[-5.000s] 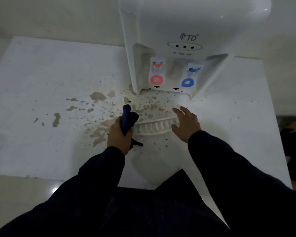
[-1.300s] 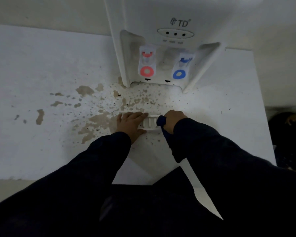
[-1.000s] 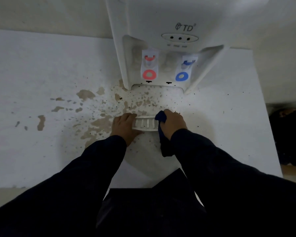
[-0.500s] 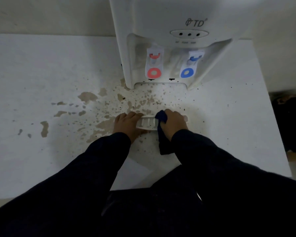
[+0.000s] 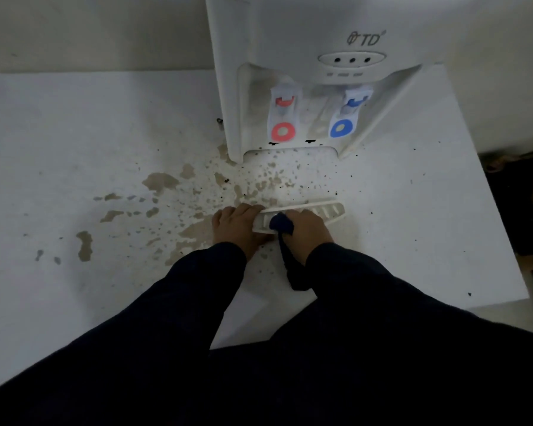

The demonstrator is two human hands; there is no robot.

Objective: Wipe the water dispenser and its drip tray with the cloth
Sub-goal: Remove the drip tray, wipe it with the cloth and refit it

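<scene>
Stained tabletop (image 5: 74, 133) open left and right — dispenser (image 5: 290, 32) blocks rear, drip tray (image 5: 326, 210) lies in front.

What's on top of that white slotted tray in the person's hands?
A dark blue cloth, pressed on it by the right hand; the left hand grips the left end of the drip tray. Bare slots show only at its right end; the middle is covered.

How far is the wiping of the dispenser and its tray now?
Done: the drip tray is out of the water dispenser and lies on the table. In hand: the left hand holds its left end while the right hand presses the dark blue cloth on it. Left: the dispenser's tap recess looks grimy, not yet wiped.
</scene>
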